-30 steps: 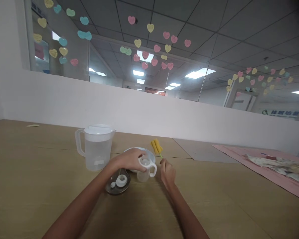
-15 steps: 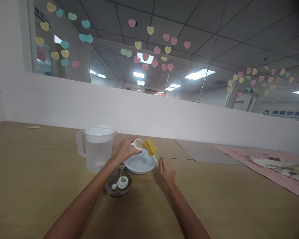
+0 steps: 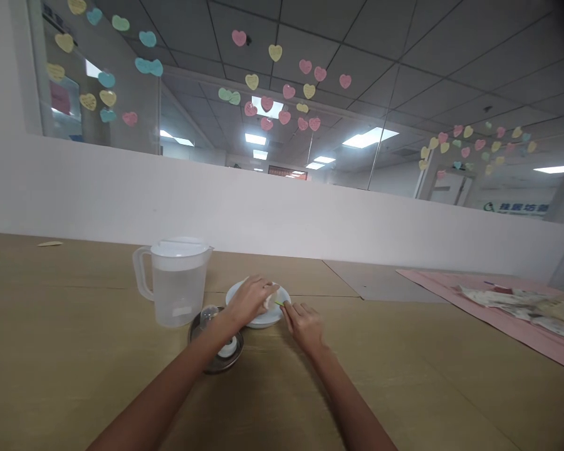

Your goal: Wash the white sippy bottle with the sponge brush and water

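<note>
Over the white bowl (image 3: 262, 323), my left hand (image 3: 249, 302) is closed around a small clear baby bottle (image 3: 271, 299), mostly hidden by the fingers. My right hand (image 3: 305, 326) pinches the thin green handle of a sponge brush (image 3: 279, 304). The handle points into the bottle's mouth, and the yellow sponge head is out of sight. Below my left wrist lies a metal tray (image 3: 239, 356), partly covered by the forearm. It holds a white collar ring (image 3: 228, 347) and a clear dome cap (image 3: 208, 315).
A lidded clear pitcher (image 3: 178, 291) with liquid stands left of the bowl. At the right, a pink cloth (image 3: 432, 283) bears crumpled pale fabric (image 3: 502, 303). A white wall (image 3: 282, 216) with windows above closes off the table's back.
The yellow sponge head, visible beside the bottle's mouth before, is now hidden with the bottle around it. Both hands are lower and closer together. The view has shifted slightly right.
</note>
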The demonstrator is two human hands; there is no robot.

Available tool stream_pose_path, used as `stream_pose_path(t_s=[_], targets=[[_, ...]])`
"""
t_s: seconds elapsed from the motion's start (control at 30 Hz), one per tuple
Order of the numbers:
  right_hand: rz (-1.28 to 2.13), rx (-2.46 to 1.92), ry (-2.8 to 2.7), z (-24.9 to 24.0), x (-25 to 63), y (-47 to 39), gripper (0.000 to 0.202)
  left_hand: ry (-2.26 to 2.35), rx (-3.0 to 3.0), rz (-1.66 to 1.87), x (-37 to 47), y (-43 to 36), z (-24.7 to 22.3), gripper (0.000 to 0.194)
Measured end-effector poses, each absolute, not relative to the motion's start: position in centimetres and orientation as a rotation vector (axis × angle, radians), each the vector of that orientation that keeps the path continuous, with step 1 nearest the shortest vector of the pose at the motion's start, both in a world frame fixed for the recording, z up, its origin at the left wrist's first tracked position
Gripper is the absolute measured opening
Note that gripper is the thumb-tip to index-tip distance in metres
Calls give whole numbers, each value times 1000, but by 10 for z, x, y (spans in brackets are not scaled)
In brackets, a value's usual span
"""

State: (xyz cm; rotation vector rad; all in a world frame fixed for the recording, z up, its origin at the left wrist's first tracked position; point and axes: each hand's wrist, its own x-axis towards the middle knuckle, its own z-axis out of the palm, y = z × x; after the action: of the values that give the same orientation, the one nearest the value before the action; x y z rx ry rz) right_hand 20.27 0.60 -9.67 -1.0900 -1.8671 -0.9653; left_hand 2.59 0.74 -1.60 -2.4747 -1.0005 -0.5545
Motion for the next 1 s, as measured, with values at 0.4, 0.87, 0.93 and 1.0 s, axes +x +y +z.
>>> stream_pose_path(t_s=[0.4,0.87,0.93,1.0], targets=[[-695,-1376,-1796,-103,226,20,34,-1012,-2161,-506,9,23,-20,30],[-80,-2156,-1697,-117,247,38,34,-1527,-2722,-923,33,-21,3,73],[-51,-2162,-1729,-118,245,38,33,-1501,-2866,-756,40,-30,0,76],[-26,-2159,-1767,-118,244,38,33,-1437,-2989,-590,44,-37,-4,82]])
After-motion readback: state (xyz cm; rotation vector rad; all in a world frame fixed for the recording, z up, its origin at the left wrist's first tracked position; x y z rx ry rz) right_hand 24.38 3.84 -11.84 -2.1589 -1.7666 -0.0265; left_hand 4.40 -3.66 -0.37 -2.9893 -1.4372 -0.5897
